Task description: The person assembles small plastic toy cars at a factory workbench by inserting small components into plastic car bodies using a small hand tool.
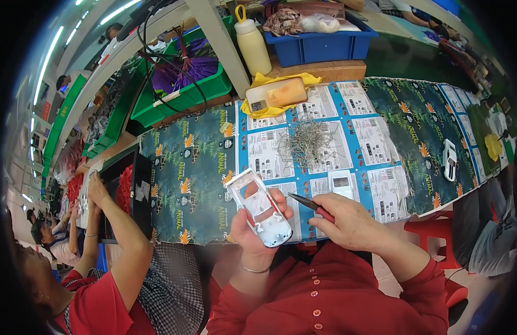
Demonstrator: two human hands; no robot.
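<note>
My left hand (249,233) is closed around a white toy car body shell (274,230), its hollow inside turned up and a red strip along one side. In my right hand (352,221) is a pair of pliers (304,201) with dark pointed jaws and red handles. The pliers' tip points at the shell, a little apart from my left fingertips. Beyond my hands lies a loose heap of thin metal pins (310,144). A second white car shell (342,183) rests on the table just past my right hand.
Another white shell (450,160) lies farther right. At the back are a phone (278,92) on a yellow cloth (263,80), a cream bottle (253,47), a blue bin (320,47) and a green crate (211,85). A co-worker (110,279) works close on my left beside a black tray (141,190).
</note>
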